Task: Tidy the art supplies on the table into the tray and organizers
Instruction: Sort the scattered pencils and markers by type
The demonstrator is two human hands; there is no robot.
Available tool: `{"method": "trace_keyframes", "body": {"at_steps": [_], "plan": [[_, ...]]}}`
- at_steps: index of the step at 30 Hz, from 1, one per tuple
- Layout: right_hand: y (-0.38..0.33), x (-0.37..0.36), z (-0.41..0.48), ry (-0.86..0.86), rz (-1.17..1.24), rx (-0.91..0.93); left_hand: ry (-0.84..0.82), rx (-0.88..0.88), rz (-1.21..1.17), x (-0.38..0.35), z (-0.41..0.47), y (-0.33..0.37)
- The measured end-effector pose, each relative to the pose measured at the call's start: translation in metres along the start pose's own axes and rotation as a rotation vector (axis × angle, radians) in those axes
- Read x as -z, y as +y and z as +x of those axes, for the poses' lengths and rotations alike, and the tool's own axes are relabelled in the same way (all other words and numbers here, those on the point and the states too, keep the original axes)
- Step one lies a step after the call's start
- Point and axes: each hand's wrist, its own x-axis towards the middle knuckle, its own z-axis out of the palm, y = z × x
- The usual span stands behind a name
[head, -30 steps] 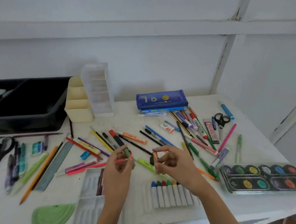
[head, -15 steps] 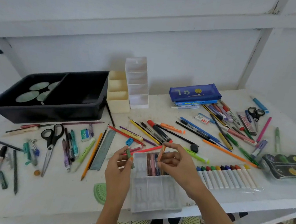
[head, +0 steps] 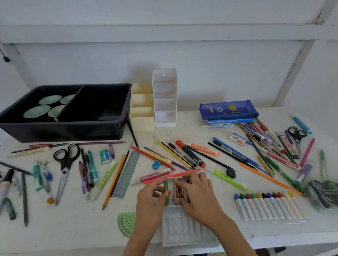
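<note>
Sprawling over most of the white tabletop point(head: 76, 228) is a loose scatter of pens, pencils, scissors and markers, so the tidying looks to be at an early stage. The black tray point(head: 61, 126) at the back left holds only some pale green discs in its left compartment. The cream organizer point(head: 142, 121) and the white organizer point(head: 164, 98) beside it show nothing inside from this angle. Nearer the front edge lies a moulded white pastel insert point(head: 187, 230), with a few dark sticks at its far end and most of its grooves bare. A second ago both hands were held above the tabletop, each pinching one short stick; now they have dropped onto the far end of the insert. The left hand point(head: 150, 200) grips a green pastel stick point(head: 166, 186) upright between thumb and fingertips, just beside the filled grooves. The right hand point(head: 198, 196) curls over the seated sticks, its fingertips pinching an orange pastel stick point(head: 174, 188), though whether that stick already sits in a groove is hidden. The drop suggests the sticks are being slotted in, a small sorting step with the tray and organizers not yet used.
</note>
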Motion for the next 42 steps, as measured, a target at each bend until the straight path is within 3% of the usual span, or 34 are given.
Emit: {"method": "trace_keyframes", "body": {"at_steps": [5, 8, 14, 19, 24, 27, 31, 36, 40, 42], "plan": [[-0.006, -0.011, -0.005, 0.102, -0.008, -0.01, 0.023, -0.064, 0.133, -0.004, 0.004, -0.007], [-0.006, -0.018, -0.012, 0.195, 0.098, -0.057, 0.028, -0.078, 0.146, -0.004, 0.005, -0.005], [-0.003, -0.034, -0.024, 0.309, 0.071, -0.085, 0.045, -0.112, 0.132, -0.007, 0.004, 0.005], [-0.003, -0.034, -0.023, 0.315, 0.05, -0.095, 0.002, -0.035, 0.153, -0.019, 0.008, 0.005], [-0.003, -0.035, -0.024, 0.318, 0.047, -0.1, 0.132, -0.112, 0.401, -0.021, 0.004, -0.002], [-0.005, -0.034, -0.023, 0.318, 0.064, -0.109, 0.114, -0.1, 0.359, -0.017, -0.001, -0.013], [-0.004, -0.034, -0.023, 0.317, 0.045, -0.094, 0.079, -0.19, 0.486, -0.013, -0.003, -0.027], [-0.002, -0.035, -0.022, 0.374, 0.014, -0.061, 0.041, -0.175, 0.562, -0.009, -0.005, -0.028], [-0.002, -0.035, -0.013, 0.405, 0.075, -0.123, -0.069, -0.107, 0.687, -0.006, -0.002, -0.022], [0.0, -0.036, -0.009, 0.398, 0.072, -0.158, -0.045, -0.14, 0.735, -0.005, 0.0, -0.015]]}}
